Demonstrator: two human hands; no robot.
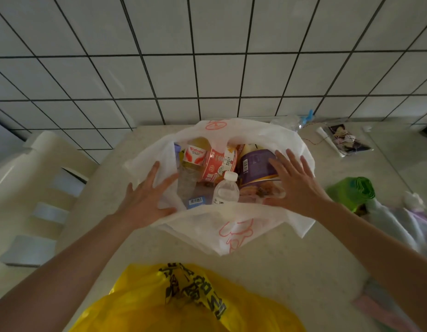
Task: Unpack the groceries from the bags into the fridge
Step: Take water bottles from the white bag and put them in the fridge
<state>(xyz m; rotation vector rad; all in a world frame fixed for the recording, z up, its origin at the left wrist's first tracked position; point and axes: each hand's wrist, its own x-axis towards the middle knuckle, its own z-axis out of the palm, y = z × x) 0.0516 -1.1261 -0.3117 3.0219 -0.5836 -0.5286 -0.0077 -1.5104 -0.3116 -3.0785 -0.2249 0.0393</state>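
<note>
Both hands spread flat, holding nothing: left hand and right hand press the white bag mouth apart mid-worktop. Risk: the upright water bottle tips as the thin film slumps. Yellow bag crowds near edge; green item, probably a bag roll, right.

Soft, rather dim light falls evenly, with only faint shadows on the pale speckled stone countertop. The wide lens bends the white glossy wall tiles outward, and they carry a dull sheen. Edges and corners look smeared and soft, notably at lower right.
</note>
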